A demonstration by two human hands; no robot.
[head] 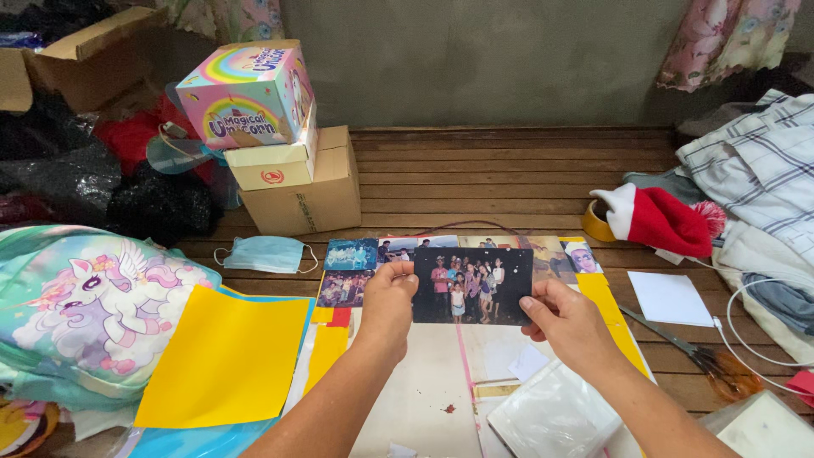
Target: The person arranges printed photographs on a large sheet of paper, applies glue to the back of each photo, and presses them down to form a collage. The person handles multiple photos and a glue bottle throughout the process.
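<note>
While a wooden plank floor (509,170) fills most of the view, a backpack printed with a unicorn (85,314) is seen at the left edge, and a sheet of yellow paper (225,360) is laid just beside it. Behind these, a brown cardboard box (309,191) is stacked with a smaller cream box (271,165) and a rainbow-coloured box (246,89). A striped cloth (763,161) is heaped at the right. A white board (424,382) is spread in the middle of the floor, and several photos (352,254) are laid along its far edge.

A dark group photo (472,286) is held up above the board, between both hands and level with the row of photos. Its left edge is pinched by the left hand (388,297), whose fingers are closed on it with the thumb in front. Its lower right corner is gripped by the right hand (566,318), fingers clenched on the paper likewise.

A red and white Santa hat (661,219) is seen to the right, touching a roll of yellow tape (596,222). A blue face mask (267,253) is laid left of the photos. A white paper square (670,298) and scissors (678,343) are found near the right wrist.
</note>
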